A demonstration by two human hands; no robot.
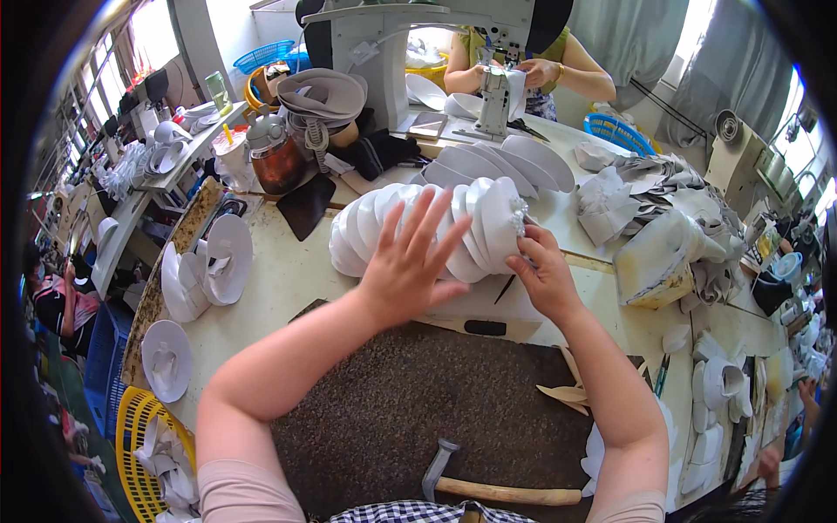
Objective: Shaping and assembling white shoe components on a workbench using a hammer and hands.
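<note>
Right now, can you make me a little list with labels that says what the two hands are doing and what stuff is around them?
Left hand: fingers spread, pressing flat on a row of white round curved fabric pieces
Right hand: pinching the right end of that row
Work surface: dark speckled mat on a pale table
Near the body: wooden-handled hammer lying on the mat
Lower left: yellow plastic basket with white scraps
Far side: another person's hands at a grey sewing machine
</note>
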